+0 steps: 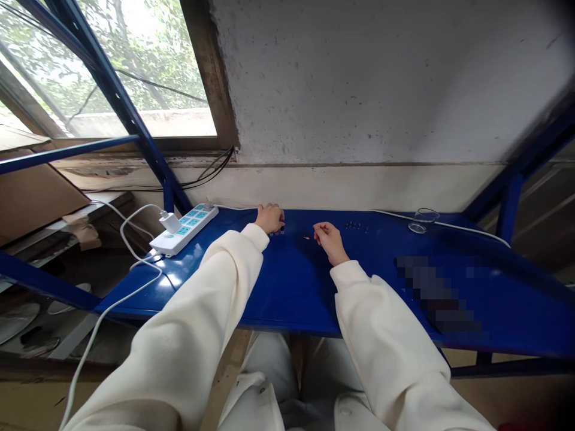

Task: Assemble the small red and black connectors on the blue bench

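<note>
Both my arms, in cream sleeves, reach across a blue metal shelf (296, 287). My left hand (270, 218) rests closed near the back of the shelf, fingers curled over a small dark part I cannot make out. My right hand (329, 239) lies a little to the right, fingers curled in a pinch. A tiny reddish piece (306, 237) lies on the shelf between the two hands. A short row of small dark parts (357, 226) sits just right of my right hand.
A white power strip (184, 230) with a plugged-in white charger (170, 221) and cable lies at the shelf's left end. A clear ring-shaped object (422, 218) and a white cable (467, 229) sit at back right. Blue frame bars, a window and a wall surround the shelf.
</note>
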A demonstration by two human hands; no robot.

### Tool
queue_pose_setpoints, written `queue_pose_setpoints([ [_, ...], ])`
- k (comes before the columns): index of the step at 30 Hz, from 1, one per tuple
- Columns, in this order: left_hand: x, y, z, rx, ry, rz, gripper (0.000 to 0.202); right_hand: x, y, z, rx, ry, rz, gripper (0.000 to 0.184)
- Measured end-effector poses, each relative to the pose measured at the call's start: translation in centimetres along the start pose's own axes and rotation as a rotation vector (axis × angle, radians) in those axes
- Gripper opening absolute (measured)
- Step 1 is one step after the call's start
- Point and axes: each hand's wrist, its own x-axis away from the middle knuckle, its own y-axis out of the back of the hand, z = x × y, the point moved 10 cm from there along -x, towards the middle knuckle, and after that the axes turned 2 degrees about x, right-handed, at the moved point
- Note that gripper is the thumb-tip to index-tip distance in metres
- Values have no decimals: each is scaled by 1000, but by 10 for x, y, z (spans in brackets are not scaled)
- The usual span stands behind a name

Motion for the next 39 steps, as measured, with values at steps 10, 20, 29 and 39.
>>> queue_pose_setpoints([
  [10, 3, 9, 0, 60, 20, -38, 18, -1, 1, -2, 3, -1, 0, 22],
  [20, 36, 53, -17, 371, -9, -393, 18, -1, 1, -4, 0, -3, 9, 22],
  [29, 100, 29, 33, 1136, 310, -816, 28, -3, -5, -11, 79, 23, 24, 24],
  [39, 103, -23, 26, 1291, 382, -670, 34, 0, -4, -5, 163, 45, 22, 21],
])
